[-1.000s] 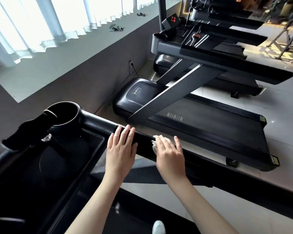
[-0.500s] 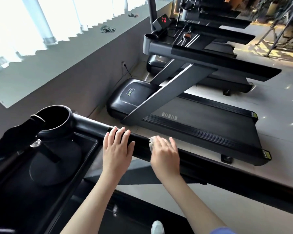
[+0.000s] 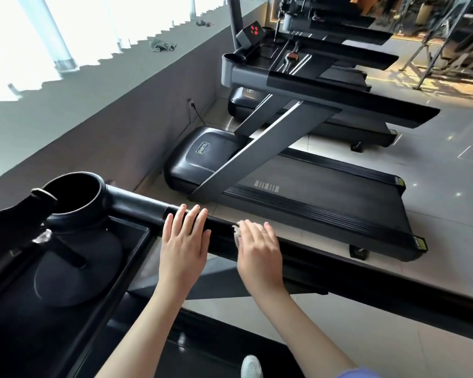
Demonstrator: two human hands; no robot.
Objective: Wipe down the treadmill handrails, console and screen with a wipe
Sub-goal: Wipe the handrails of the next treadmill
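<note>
Nothing is reading clearly: a tiny green label is sitting on the shiny black rounded treadmill cover, middle of the frame.

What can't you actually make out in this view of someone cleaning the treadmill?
All in the head view:
- Wipe: only a white edge shows; the right hand pressing it on the handrail covers the rest.
- Handrail: its far end is cut off by the right frame edge.
- Left hand: its palm faces down on the rail, so the contact underneath is hidden.
- Green logo on the neighbouring motor cover: too small to read.
</note>
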